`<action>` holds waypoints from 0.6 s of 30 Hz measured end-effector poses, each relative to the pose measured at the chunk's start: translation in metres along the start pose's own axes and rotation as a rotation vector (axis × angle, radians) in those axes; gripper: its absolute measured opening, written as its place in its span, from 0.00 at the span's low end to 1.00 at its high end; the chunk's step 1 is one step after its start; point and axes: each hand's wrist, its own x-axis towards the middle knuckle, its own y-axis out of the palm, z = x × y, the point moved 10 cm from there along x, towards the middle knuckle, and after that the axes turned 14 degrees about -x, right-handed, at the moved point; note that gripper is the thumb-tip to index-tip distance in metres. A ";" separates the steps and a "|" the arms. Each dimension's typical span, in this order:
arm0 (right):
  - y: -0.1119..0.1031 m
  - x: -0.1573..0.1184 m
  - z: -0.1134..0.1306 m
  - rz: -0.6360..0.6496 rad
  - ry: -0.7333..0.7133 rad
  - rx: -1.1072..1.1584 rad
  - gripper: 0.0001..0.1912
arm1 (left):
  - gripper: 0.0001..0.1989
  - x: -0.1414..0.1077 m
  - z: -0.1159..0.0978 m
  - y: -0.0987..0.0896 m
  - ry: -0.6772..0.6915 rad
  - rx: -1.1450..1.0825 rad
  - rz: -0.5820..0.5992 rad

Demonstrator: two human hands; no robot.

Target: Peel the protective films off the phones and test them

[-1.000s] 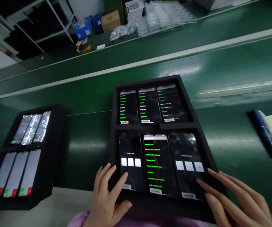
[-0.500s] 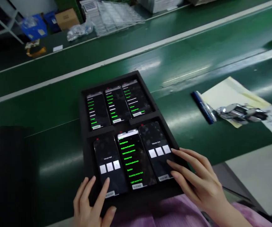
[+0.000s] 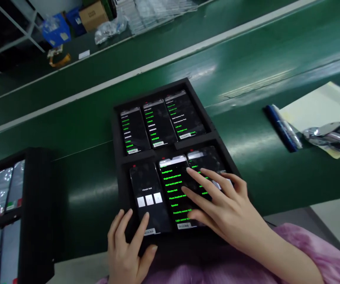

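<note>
Left hand and right hand open, grasping nothing. Green belt carries black foam tray with six phones in two rows. Right fingertips lie on middle phone and right phone; left fingertips touch left phone.

Six smartphones lie face-up in a black foam tray, lit with test menus; the seven-o'clock phone shows three white squares.

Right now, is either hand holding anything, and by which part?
Nothing is held. The right hand rests its fingertips on the middle phone; the left hand lies at the near edge of the black foam tray, partly over the left phone.
</note>
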 end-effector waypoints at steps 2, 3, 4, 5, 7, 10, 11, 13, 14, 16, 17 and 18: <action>-0.008 -0.002 -0.001 -0.047 0.003 0.018 0.18 | 0.29 0.001 -0.001 0.000 0.006 -0.004 0.000; -0.012 -0.004 -0.001 -0.069 -0.003 0.033 0.16 | 0.29 0.001 -0.001 0.000 0.013 -0.006 0.000; -0.016 -0.008 0.000 -0.078 -0.015 0.047 0.15 | 0.29 0.002 -0.002 -0.001 0.024 -0.006 -0.001; -0.017 -0.012 0.000 -0.077 -0.028 0.062 0.14 | 0.29 0.003 -0.003 -0.001 0.038 -0.003 0.000; -0.017 -0.019 0.001 -0.059 -0.040 0.100 0.14 | 0.28 0.004 -0.005 -0.002 0.063 0.007 0.008; -0.013 -0.027 0.002 -0.047 -0.029 0.136 0.15 | 0.26 0.006 -0.006 -0.002 0.069 0.011 0.019; -0.011 -0.028 0.002 -0.043 -0.025 0.137 0.16 | 0.26 0.006 -0.007 -0.002 0.065 0.008 0.022; -0.008 -0.028 0.003 -0.033 -0.017 0.132 0.16 | 0.24 0.005 -0.007 -0.002 0.054 0.000 0.023; -0.007 -0.027 0.003 -0.031 -0.011 0.131 0.17 | 0.24 0.004 -0.007 -0.003 0.049 -0.002 0.022; -0.007 -0.026 0.002 -0.039 -0.002 0.133 0.17 | 0.23 0.004 -0.007 -0.004 0.041 0.000 0.022; -0.007 -0.026 0.002 -0.038 0.000 0.134 0.17 | 0.22 0.005 -0.007 -0.006 0.040 0.004 0.026; -0.007 -0.025 0.003 -0.039 -0.001 0.132 0.17 | 0.21 0.007 -0.008 -0.006 0.040 0.012 0.035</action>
